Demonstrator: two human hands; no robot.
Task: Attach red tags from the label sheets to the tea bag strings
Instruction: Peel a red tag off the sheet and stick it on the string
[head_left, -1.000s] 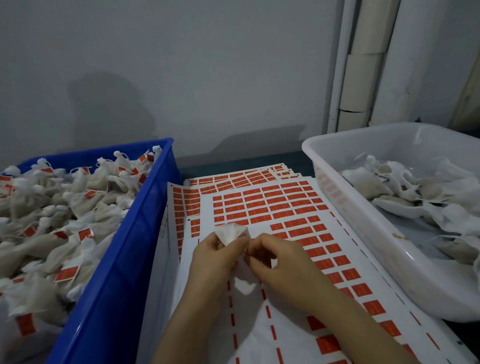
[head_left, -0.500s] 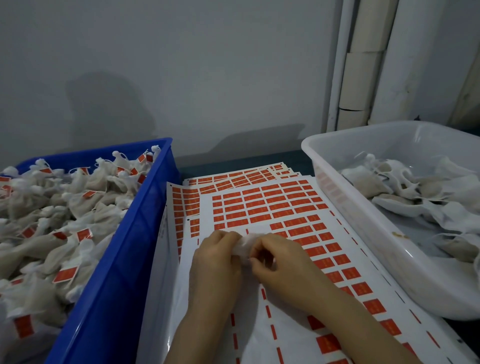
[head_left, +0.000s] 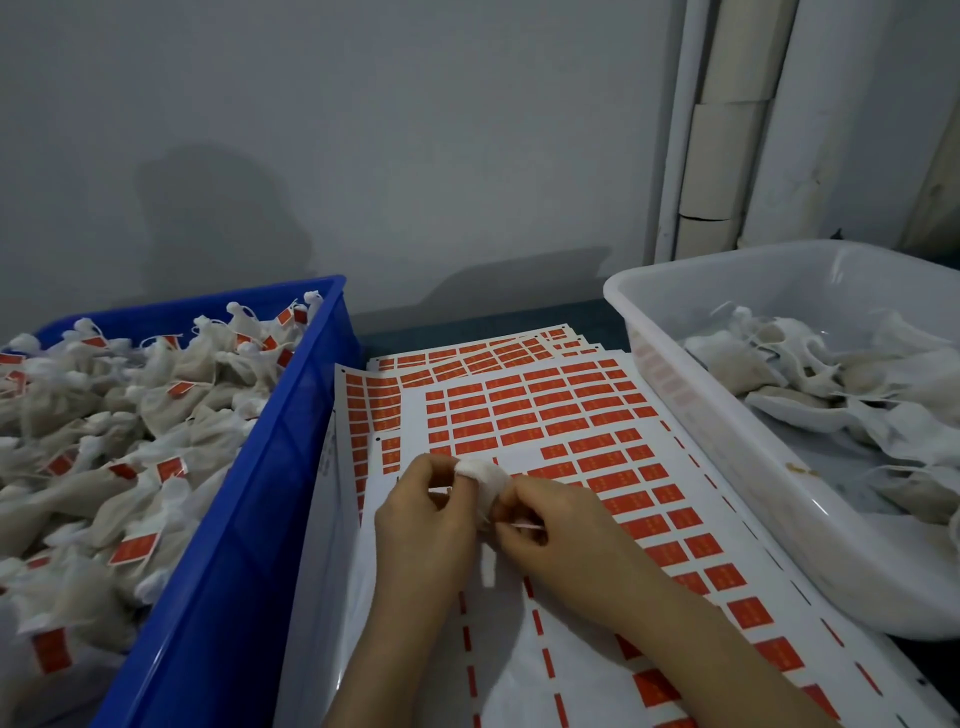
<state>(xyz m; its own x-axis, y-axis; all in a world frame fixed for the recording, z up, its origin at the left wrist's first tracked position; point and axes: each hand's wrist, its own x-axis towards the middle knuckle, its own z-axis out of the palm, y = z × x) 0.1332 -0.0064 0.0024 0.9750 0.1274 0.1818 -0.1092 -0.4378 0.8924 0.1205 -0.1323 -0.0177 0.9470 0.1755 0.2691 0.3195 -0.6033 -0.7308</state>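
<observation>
Label sheets (head_left: 571, 415) spread beneath you; your left hand (head_left: 415, 525) curls tight around a tea bag (head_left: 480, 472), your right hand (head_left: 566, 530) pinches a red tag (head_left: 527, 526) just beside it.

Tea bag (head_left: 480, 475): one second ago top stuck up over left hand's fingers. Then it dropped and got squashed between hands. Now white bunched top shows again, lower than at first, leaning toward right hand (head_left: 566, 530).

Left hand (head_left: 421, 519): half a second ago fingers covered bag; now they have opened a bit and pinch bag's top from left.

Right hand: fingertips hid what they held before. Now thin strip of red tag (head_left: 530, 526) peeks out, seen from its edge, pinched just beside bag.
</observation>
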